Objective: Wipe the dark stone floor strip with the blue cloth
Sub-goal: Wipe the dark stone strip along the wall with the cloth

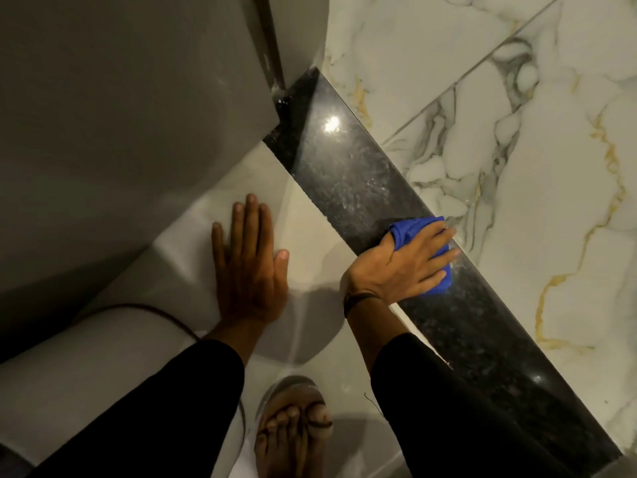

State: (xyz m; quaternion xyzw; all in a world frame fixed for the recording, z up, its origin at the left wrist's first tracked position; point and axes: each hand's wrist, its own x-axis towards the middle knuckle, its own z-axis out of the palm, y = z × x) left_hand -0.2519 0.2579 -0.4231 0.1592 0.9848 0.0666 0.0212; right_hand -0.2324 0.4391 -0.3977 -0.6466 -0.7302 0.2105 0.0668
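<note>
The dark stone floor strip point(348, 174) runs diagonally from the upper middle to the lower right, glossy, with a light glare near its top. My right hand point(400, 267) lies flat on the blue cloth point(413, 229) and presses it onto the strip about halfway along; the cloth shows past my fingers and thumb. My left hand point(250, 267) rests palm down, fingers spread, on the pale floor tile left of the strip, holding nothing.
White marble tiles with grey and gold veins point(517, 132) lie right of the strip. A grey wall or door panel point(120, 115) rises at the upper left, its corner meeting the strip's top end. My sandalled foot point(293, 426) stands at the bottom centre.
</note>
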